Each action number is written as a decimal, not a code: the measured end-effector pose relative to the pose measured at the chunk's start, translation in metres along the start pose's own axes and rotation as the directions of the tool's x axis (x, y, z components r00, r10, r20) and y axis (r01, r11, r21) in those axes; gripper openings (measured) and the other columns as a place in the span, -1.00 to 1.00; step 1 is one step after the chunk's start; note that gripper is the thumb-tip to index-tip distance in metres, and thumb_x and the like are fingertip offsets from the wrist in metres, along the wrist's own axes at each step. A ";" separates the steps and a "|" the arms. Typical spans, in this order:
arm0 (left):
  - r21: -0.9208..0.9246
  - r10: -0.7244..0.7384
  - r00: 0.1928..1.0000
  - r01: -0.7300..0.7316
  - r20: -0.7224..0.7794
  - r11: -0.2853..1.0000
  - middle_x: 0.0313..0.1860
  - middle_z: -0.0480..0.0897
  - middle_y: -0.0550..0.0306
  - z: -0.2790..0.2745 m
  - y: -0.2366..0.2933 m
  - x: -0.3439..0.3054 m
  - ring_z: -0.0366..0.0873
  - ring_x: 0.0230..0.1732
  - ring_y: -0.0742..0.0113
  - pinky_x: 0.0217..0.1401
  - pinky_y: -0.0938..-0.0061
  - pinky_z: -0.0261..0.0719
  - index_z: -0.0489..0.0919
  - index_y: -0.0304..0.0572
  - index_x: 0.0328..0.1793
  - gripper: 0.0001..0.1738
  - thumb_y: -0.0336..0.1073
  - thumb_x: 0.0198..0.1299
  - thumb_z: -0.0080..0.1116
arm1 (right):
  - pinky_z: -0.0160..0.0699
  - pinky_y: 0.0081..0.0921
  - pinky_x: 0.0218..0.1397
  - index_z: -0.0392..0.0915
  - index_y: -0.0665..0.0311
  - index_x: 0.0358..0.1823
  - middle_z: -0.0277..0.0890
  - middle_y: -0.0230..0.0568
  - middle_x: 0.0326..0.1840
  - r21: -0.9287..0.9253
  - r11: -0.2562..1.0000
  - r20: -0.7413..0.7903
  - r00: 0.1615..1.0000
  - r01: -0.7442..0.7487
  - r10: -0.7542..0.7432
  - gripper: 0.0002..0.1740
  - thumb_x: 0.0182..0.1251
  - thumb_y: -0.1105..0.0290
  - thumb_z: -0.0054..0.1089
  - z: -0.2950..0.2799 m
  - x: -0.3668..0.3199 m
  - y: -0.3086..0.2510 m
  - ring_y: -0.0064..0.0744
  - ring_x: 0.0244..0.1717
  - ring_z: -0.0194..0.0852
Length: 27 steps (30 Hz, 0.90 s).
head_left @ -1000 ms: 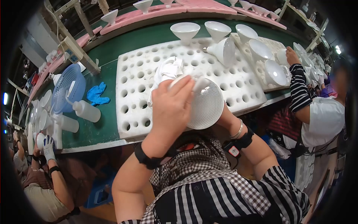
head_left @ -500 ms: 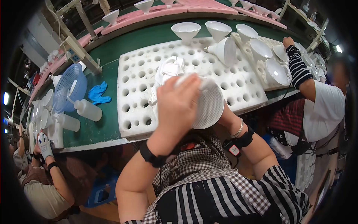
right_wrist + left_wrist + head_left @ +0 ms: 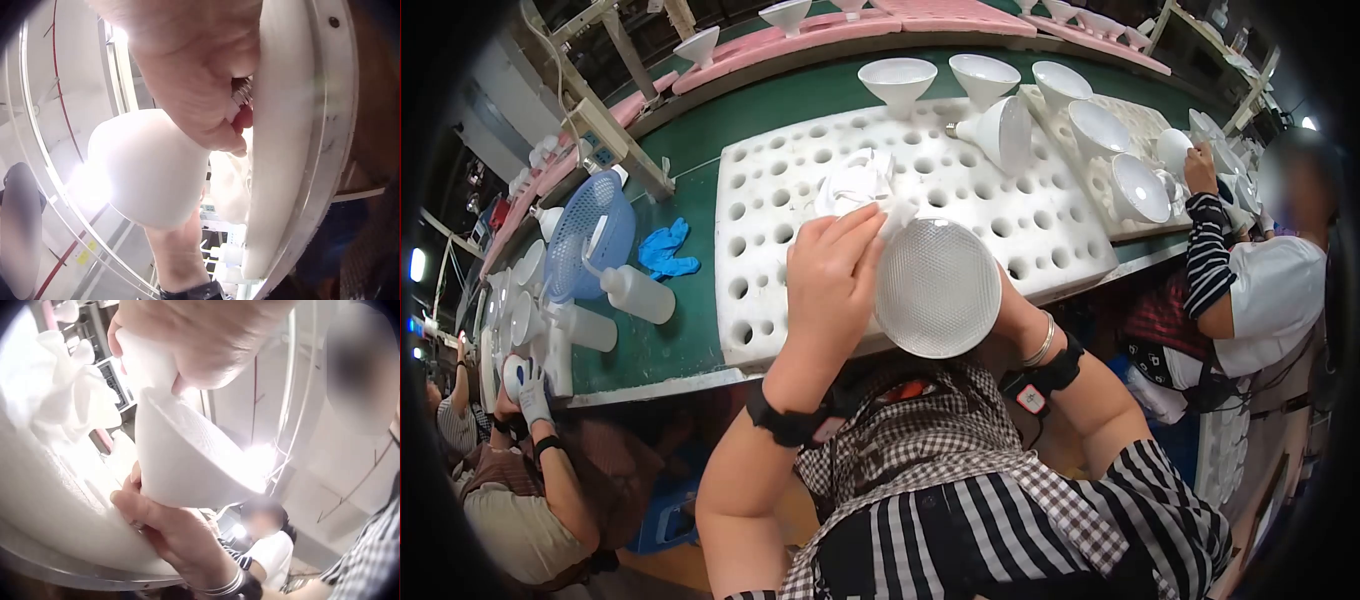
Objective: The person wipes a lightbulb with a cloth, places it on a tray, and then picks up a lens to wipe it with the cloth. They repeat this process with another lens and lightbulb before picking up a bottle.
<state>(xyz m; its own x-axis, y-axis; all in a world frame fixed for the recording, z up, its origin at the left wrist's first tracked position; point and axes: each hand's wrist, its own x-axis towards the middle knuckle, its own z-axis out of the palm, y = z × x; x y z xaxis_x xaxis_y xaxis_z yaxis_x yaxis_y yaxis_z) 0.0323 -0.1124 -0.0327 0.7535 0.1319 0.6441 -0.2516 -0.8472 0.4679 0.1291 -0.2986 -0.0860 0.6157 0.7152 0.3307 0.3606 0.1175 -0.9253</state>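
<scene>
While the right hand (image 3: pixel 194 75) clasps the lamp (image 3: pixel 937 288) by its neck above the counter (image 3: pixel 690 330) edge, the left hand (image 3: pixel 830 270), grip closed, pinches a cloth (image 3: pixel 140 362) to its rim (wiping, apparently). The next move likely calls for rotating the lamp.

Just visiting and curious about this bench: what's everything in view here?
lamp: one, white, held over the bench edge
wipe: one, white, pinched against the lamp
foam trays: two, white, holed, on green bench
crumpled cloth: one, white, on nearer tray
lamp cups: about seven, white, on the trays
pink trays: several, beyond the bench
basket: one, blue, left of trays
glove: one, blue, beside basket
squeeze bottles: at least two, white, below basket
workers: two, either side
left hand: pinches wipe
right hand: grips lamp's narrow end
</scene>
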 end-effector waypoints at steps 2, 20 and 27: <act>-0.084 -0.034 0.999 0.034 0.000 0.996 0.21 0.66 0.08 0.002 -0.002 -0.011 0.53 0.13 -0.03 0.20 0.15 0.42 0.67 -0.15 0.17 -0.64 -0.40 0.24 0.19 | 0.68 -0.41 -0.05 0.62 0.38 0.04 0.72 -0.05 -0.09 0.221 0.974 -0.103 0.993 -0.041 0.065 -0.50 0.05 0.38 0.53 0.003 -0.002 0.007 -0.24 -0.09 0.75; -0.082 -0.105 0.992 0.111 0.074 0.990 0.07 0.72 0.09 0.002 0.022 0.006 0.54 0.10 0.00 0.22 0.15 0.42 0.69 -0.16 0.12 -0.70 -0.39 0.31 0.12 | 0.59 -0.19 -0.23 0.62 0.22 -0.28 0.63 -0.02 -0.39 -0.463 0.880 0.069 0.994 0.107 -0.084 -0.74 -0.03 0.36 0.43 -0.003 0.006 -0.011 0.09 -0.30 0.62; -0.071 -0.077 0.997 0.076 -0.013 0.995 0.16 0.69 0.08 0.009 0.022 -0.004 0.52 0.15 -0.02 0.25 0.14 0.41 0.69 -0.20 0.13 -0.68 -0.42 0.26 0.14 | 0.60 -0.22 -0.22 0.61 0.25 -0.24 0.65 -0.02 -0.37 -0.416 0.906 0.066 0.997 0.071 -0.047 -0.73 0.01 0.36 0.42 -0.004 0.006 -0.009 0.06 -0.30 0.63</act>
<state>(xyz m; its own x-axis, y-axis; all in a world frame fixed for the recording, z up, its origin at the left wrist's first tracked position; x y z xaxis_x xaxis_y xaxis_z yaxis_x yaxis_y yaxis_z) 0.0292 -0.1363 -0.0303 0.7624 0.2035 0.6143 -0.2366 -0.7959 0.5573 0.1323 -0.2984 -0.0754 0.5503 0.7529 0.3611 0.6620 -0.1299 -0.7382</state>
